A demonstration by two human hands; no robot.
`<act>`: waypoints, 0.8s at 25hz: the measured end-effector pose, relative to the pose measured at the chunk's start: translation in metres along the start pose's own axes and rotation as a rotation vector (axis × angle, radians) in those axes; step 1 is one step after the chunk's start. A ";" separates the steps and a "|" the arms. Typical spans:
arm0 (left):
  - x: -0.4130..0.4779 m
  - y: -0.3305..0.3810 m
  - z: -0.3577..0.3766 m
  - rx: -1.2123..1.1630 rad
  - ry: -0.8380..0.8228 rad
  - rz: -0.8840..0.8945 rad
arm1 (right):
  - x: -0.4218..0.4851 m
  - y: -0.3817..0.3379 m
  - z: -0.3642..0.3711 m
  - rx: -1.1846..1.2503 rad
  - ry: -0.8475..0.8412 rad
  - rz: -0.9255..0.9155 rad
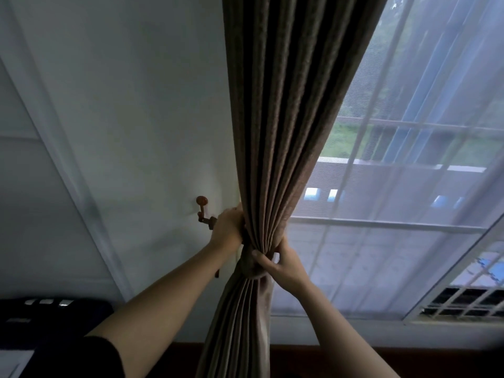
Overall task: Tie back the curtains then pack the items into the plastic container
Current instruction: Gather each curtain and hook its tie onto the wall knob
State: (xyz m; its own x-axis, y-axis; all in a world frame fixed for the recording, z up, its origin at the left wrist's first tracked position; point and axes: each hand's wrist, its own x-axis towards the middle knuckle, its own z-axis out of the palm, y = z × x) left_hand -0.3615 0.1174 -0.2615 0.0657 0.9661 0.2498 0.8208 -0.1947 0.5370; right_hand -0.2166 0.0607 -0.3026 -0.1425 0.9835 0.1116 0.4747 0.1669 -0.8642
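1. My black sleeve point(106, 356) shows at the lower left, and both bare forearms reach up to the curtain.
2. My right grip point(281, 264) is closed round the pinched waist of the brown pleated fabric curtain point(281, 132), thumb lying across the front and fingers curled behind.
3. My left grip point(227, 230) is curled tight on the bundle's left edge, slightly higher. Whether it also holds an end of the band I cannot tell.
4. A matching brown fabric tie-back band point(249, 266) wraps the bundle just under my right thumb.
5. A reddish-brown wooden hook with a round knob point(202, 201) stands out from the pale painted wall point(136, 105), just beside my left grip.
6. A dark blurred object point(41, 317) sits low at the left, against the wall.
7. The curtain's long axis runs top to bottom. It fans wide above my hands, narrows at them, and falls slightly leftward below.
8. Behind it to the right hangs a sheer white curtain point(409, 186) over a barred window, with blurred greenery outside.
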 end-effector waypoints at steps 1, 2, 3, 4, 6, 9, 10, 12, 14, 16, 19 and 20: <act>-0.001 0.000 -0.002 -0.083 -0.082 -0.062 | 0.000 0.000 -0.001 -0.004 -0.027 0.002; -0.004 0.000 -0.005 -0.194 -0.157 -0.106 | -0.001 0.001 -0.003 -0.020 -0.067 -0.001; -0.006 -0.002 -0.007 -0.302 -0.236 -0.139 | -0.003 0.004 -0.004 -0.046 -0.115 -0.010; -0.009 -0.005 -0.007 -0.409 -0.287 -0.180 | -0.004 0.007 -0.007 -0.069 -0.151 -0.029; -0.015 -0.008 -0.002 -0.584 -0.321 -0.372 | -0.003 0.010 -0.011 -0.092 -0.170 -0.061; -0.025 -0.013 0.009 -0.787 -0.359 -0.479 | 0.005 0.006 -0.016 -0.151 -0.133 -0.093; -0.030 -0.016 0.011 -0.886 -0.375 -0.427 | 0.009 0.003 -0.017 -0.168 -0.134 -0.095; -0.039 -0.025 0.013 -1.091 -0.410 -0.309 | 0.017 -0.004 -0.019 -0.197 -0.167 -0.114; -0.045 -0.027 0.010 -1.169 -0.447 -0.246 | 0.025 -0.005 -0.020 -0.231 -0.212 -0.127; -0.045 -0.027 0.011 -1.168 -0.445 -0.205 | 0.032 -0.005 -0.021 -0.265 -0.253 -0.123; -0.043 -0.029 0.012 -1.059 -0.365 -0.162 | 0.041 -0.004 -0.026 -0.371 -0.289 -0.146; -0.041 -0.031 0.012 -1.002 -0.328 -0.158 | 0.045 -0.001 -0.027 -0.410 -0.303 -0.161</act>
State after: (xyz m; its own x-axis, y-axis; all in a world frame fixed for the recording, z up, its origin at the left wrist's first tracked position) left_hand -0.3832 0.0861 -0.2982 0.2712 0.9621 -0.0297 0.0024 0.0302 0.9995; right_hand -0.2000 0.1066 -0.2835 -0.4577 0.8886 0.0279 0.7179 0.3879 -0.5781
